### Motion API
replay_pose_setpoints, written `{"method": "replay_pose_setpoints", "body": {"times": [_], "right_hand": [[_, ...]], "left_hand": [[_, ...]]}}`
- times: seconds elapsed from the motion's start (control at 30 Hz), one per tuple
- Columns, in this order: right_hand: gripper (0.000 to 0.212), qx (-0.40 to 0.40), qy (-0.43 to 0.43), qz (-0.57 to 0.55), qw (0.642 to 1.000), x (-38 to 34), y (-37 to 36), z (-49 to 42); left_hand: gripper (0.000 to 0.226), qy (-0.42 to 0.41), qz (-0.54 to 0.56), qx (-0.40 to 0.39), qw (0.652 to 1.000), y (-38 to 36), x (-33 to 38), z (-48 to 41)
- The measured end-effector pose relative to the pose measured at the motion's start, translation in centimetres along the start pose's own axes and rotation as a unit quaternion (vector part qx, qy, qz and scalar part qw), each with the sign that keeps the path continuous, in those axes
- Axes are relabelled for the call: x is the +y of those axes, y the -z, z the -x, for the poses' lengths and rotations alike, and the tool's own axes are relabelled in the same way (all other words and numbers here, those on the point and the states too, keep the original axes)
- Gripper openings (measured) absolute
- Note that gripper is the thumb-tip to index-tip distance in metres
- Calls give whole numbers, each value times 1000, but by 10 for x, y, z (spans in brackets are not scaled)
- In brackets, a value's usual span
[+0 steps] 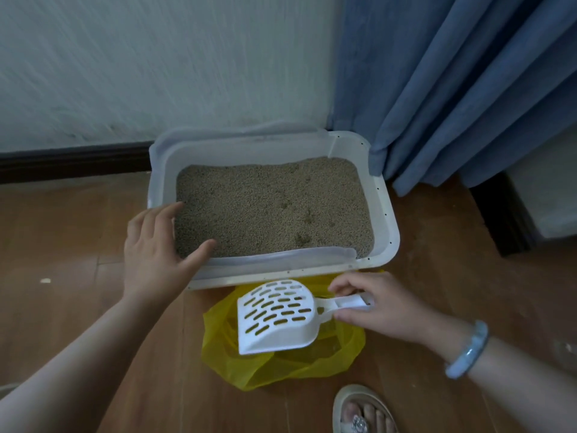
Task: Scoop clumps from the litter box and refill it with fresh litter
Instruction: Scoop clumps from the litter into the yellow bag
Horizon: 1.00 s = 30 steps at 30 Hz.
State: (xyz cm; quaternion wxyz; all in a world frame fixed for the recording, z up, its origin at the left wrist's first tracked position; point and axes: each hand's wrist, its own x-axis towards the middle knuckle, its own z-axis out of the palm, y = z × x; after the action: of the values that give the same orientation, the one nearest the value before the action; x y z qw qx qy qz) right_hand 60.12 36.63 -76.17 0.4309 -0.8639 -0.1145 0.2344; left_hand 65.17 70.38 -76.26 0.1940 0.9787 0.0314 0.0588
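Litter box sat on the floor against the wall, w/ a curtain at its 2 o'clock. The litter lay fairly level, w/ a few shallow dents toward 4 o'clock. No obvious clumps showed, tho the view was too coarse to be sure.

Left hand rested on the box's 7 o'clock corner. Its grip was slack & wide, fingers spread over the rim, thumb tip at the litter's edge, holding nothing.

Right hand, bracelet on the wrist, had its grip closed on the handle of the scoop, thumb & fingers pinching it. Scoop hung at 6 o'clock of the box, over the yellow bag, pan pointing to 9 o'clock. Pan looked empty, since yellow showed thru the slots. Bag contents couldn't be told.

Progress, as a guess: scooping stage, either abt to start or between passes. No fresh-litter sack was in view, so the refill looked undone. Left to do: sift the dented area, dump into the bag, top up.
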Motion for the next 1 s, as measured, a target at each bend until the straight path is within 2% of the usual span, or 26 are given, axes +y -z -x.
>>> {"method": "replay_pose_setpoints", "body": {"times": [0.13, 0.27, 0.43, 0.5, 0.6, 0.67, 0.87, 1.0], "right_hand": [[25, 48, 39, -49, 997, -29, 14, -15], [16, 66, 29, -98, 993, -50, 29, -42], [9, 12, -29, -89, 996, -50, 46, -92], [13, -30, -64, -48, 996, -40, 51, -114], [42, -79, -90, 75, 990, -30, 57, -137], [53, -94, -90, 184, 974, -26, 55, -147], [47, -124, -32, 336, 933, -24, 67, -156], [43, -141, 11, 455, 879, -24, 105, -164]], "left_hand": [[86, 8, 0, -10, 1000, 3, 0, -1], [85, 24, 7, -15, 1000, 3, 1, -2], [85, 59, -13, 4, 998, -3, 6, -5], [86, 62, -32, 6, 998, -5, 6, -5], [84, 59, -41, 7, 997, -4, 5, -4], [83, 57, -43, 3, 997, -4, 5, -4], [81, 55, -30, 1, 998, -5, 6, -3], [81, 52, -29, 0, 998, -6, 8, -3]]}}
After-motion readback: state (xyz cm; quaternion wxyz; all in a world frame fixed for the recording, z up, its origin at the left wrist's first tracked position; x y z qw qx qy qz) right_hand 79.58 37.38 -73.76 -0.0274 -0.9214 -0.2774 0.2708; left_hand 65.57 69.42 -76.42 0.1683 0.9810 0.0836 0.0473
